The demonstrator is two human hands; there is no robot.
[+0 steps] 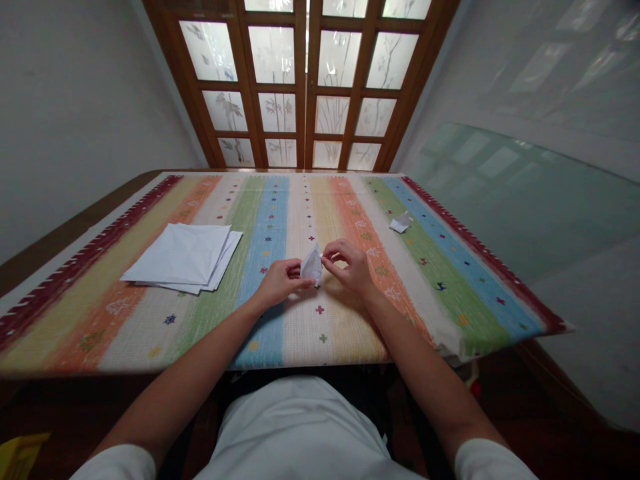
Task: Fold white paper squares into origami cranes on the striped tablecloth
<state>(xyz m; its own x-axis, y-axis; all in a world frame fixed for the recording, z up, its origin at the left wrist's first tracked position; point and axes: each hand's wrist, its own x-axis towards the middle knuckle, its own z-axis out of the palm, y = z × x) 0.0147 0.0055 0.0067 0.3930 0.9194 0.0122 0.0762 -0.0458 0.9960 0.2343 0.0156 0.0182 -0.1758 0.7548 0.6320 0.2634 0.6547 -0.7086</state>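
Well, one small folded piece of white paper (312, 265) is held up between two bare hands, at about 12 o'clock from the chest, over a brown wooden counter (65, 245) covered by a striped woven cloth (295, 333). It seems to be kept off the cloth so that both of its sides can be reached. Its left side is pressed by the left hand (283, 281), the fingers being closed together against the paper, while its upper part is pinched between the thumb and forefinger of the right hand (347, 267), the other fingers being curled. At about 10 o'clock, a stack of flat white paper sheets (180, 257) is laid, apparently placed within reach; several edges are seen, but the sheets cannot be counted exactly. At about 2 o'clock, one further small folded white paper scrap (400, 223) is lying alone.
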